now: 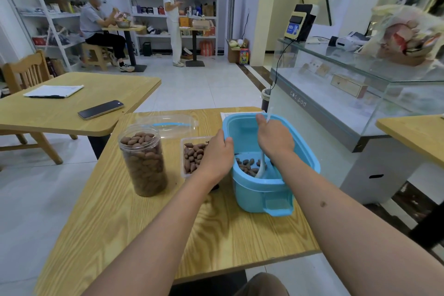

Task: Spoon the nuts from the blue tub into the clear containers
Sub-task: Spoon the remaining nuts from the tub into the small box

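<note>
The blue tub (262,190) stands on the right part of the wooden table (149,230), and a few brown nuts (247,166) lie at its bottom. The right hand (275,138) reaches into the tub from above, its fingers closed around the handle of a white spoon (261,167), whose bowl rests among the nuts. The left hand (217,154) grips the left rim of the tub, thumb on the edge. Both forearms stretch forward, bare. Just left of the tub is a shallow clear container (192,156) partly filled with nuts, half hidden by the left hand. Further left stands a tall clear jar (143,160), nearly full. A clear lid (168,124) lies behind them.
</note>
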